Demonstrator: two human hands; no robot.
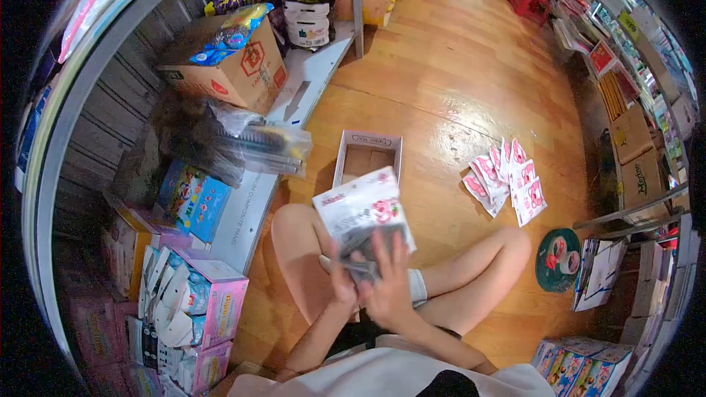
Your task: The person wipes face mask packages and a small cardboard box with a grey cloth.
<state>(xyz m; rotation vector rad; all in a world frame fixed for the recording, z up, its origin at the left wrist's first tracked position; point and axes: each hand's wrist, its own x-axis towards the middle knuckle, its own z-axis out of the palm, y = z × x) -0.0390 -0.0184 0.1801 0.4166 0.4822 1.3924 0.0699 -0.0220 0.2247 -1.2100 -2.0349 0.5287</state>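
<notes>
A flat white packet (360, 202) with pink pictures and a dark grey lower part is held above my crossed legs. My left hand (343, 285) grips its lower left edge. Across the dark part lie the slightly blurred fingers of my right hand (388, 279), pressing on the packet. Just beyond it on the floor stands an open white carton (340, 162) with a brown inside, partly hidden by the packet. Several similar white and pink packets (526, 191) are fanned out on the floor to the right.
Along the left runs a metal shelf (239, 213) with a cardboard box (228, 62), plastic-wrapped goods (265, 143) and a blue box (191, 198). Loaded shelves line the right side. A green round item with tape rolls (562, 257) lies near my knee.
</notes>
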